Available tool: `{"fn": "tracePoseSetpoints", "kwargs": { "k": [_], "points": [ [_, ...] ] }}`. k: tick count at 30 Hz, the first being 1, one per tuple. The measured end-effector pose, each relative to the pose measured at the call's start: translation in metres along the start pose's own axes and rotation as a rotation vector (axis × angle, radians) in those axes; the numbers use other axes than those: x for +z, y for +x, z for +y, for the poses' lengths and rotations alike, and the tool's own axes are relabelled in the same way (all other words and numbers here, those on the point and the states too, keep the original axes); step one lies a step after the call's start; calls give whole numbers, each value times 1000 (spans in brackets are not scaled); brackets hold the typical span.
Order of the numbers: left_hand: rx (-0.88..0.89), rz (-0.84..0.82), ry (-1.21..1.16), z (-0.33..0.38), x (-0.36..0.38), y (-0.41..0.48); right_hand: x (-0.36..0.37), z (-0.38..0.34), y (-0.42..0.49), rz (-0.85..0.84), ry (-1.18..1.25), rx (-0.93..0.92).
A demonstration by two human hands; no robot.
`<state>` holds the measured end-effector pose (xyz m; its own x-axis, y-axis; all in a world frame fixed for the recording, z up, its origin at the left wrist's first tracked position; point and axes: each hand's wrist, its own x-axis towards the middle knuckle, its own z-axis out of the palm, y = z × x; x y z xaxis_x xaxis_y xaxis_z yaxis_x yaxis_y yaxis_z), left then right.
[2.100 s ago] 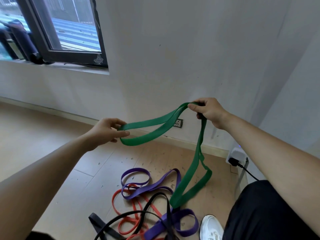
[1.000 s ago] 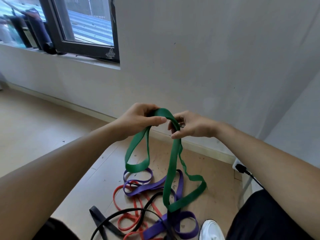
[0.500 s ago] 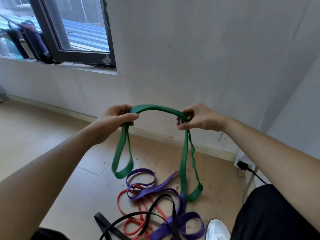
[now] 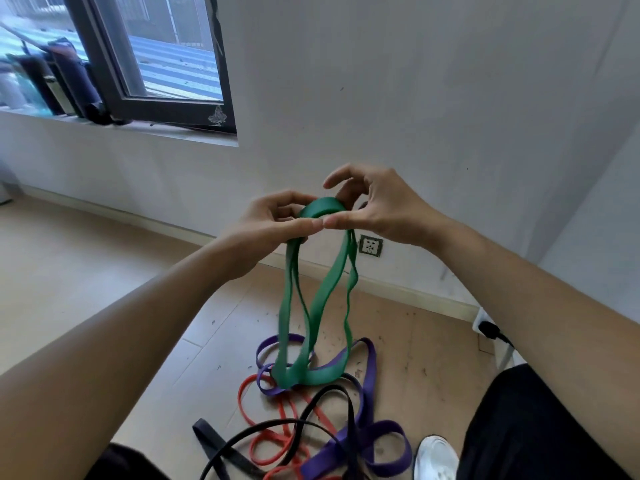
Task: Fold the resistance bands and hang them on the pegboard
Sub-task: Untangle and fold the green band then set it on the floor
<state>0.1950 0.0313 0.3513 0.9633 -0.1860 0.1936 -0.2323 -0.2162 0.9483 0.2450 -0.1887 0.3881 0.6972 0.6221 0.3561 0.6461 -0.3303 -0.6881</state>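
Observation:
A green resistance band [image 4: 317,306] hangs folded in loops from both my hands, held up in front of the wall. My left hand [image 4: 266,223] grips its top fold from the left. My right hand [image 4: 377,209] pinches the same fold from the right, its upper fingers spread. The thumbs of the two hands nearly touch. On the floor below lie a purple band [image 4: 369,389], a red band [image 4: 273,445] and a black band [image 4: 242,455], tangled together. No pegboard is in view.
A wall socket [image 4: 370,244] sits low on the wall behind the band. A window [image 4: 166,53] is at the upper left. A white plug block with a black cable [image 4: 486,327] is at the right. My white shoe [image 4: 434,459] stands beside the bands.
My hands came together, closing the arch of green band between them into a tight fold. The two hanging loops now dangle side by side below.

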Motion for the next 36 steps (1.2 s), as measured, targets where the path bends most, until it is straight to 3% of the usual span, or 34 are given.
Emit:
{"fn": "tracePoseSetpoints", "kwargs": {
  "k": [7, 12, 24, 29, 36],
  "points": [
    [-8, -1, 16, -9, -3, 0, 23, 21, 1, -241, -20, 96],
    [-22, 38, -28, -9, -9, -3, 34, 34, -2, -280, 76, 195],
    [-49, -21, -16, -16, -15, -13, 10, 11, 5, 61, 192, 15],
    [-23, -21, -34, -16, 0, -12, 4, 2, 7, 89, 116, -87],
    [15, 5, -102, -15, 34, -9, 2, 5, 7, 108, 303, -55]
  ]
}}
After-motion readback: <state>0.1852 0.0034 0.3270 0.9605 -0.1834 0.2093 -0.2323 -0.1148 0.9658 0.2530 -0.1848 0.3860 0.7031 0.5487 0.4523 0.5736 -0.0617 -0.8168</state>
